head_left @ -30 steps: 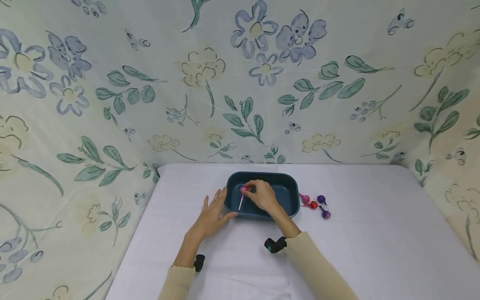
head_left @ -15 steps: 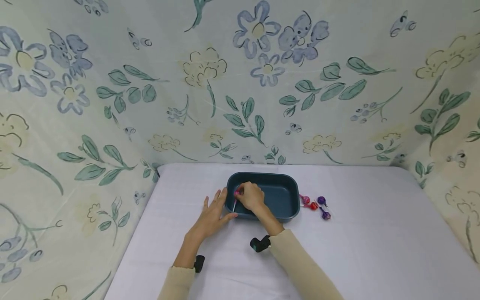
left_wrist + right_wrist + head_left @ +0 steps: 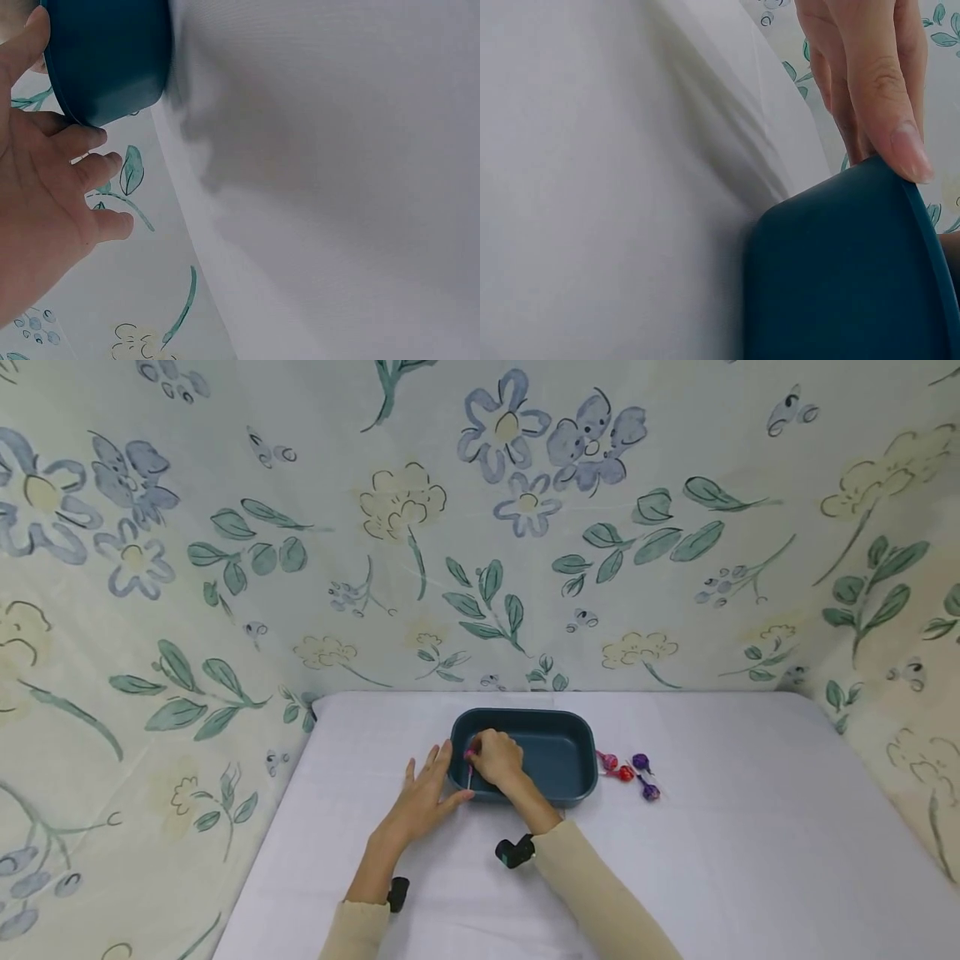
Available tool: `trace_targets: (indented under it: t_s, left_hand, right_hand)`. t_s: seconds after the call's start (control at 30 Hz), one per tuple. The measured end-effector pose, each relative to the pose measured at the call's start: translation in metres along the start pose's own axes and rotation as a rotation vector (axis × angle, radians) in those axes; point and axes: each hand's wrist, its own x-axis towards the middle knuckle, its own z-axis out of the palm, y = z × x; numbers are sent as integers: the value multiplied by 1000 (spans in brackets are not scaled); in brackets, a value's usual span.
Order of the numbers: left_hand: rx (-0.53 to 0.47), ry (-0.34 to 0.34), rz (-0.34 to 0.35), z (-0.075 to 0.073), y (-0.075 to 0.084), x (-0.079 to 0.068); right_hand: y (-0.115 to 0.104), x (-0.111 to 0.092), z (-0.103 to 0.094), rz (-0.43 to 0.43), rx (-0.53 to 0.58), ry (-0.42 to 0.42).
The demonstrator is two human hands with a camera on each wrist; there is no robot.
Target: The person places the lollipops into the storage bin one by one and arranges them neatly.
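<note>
Since I'm only reading this off the feeds from far away, take my whys as guesses. The right hand (image 3: 497, 757) reaches into the blue tray (image 3: 558, 764) with thumb and fingers closed in a pinch on a pink lollipop (image 3: 469, 754). It's held up at the candy end, and the stick (image 3: 470, 775) runs toward the near wall, which I figure is so it can lie lengthwise across the tray's left end. Can't tell if the candy touches the floor, tbh, because the fingers hide that bit.

The left hand (image 3: 422, 797) isn't gripping anything: fingers straight and spread along the left end, thumb on the rim by the near corner (the right wrist cam shows that contact nicely). Looks to me like a brace, so the tray doesn't skate around on that white cloth (image 3: 735, 827).

Just off the tray's right end sit a loose pink lollipop (image 3: 609, 762), a red lollipop (image 3: 625, 772) and two purple lollipops (image 3: 650, 792), bunched together. Handy spot imo: close enough for a short right-hand reach, and well apart from the bracing hand.
</note>
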Motion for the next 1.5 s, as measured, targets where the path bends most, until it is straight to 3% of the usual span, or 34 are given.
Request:
trace_targets:
  t_s: [0.5,0.77,1.13,1.5]
  left_hand:
    - [-2,8,-3,0,3,0]
    - [-13,16,-17,-2,0,-3]
    - [-27,11,-12,-2,0,-1]
    - [-23,7,-11,2,0,-1]
  right_hand:
    - [3,-2,-7,11,-11,4]
    - [11,-14,-47,-36,13,59]
    - [65,-37,-125,-60,-18,214]
    - [133,-64,-165,1,-75,282]
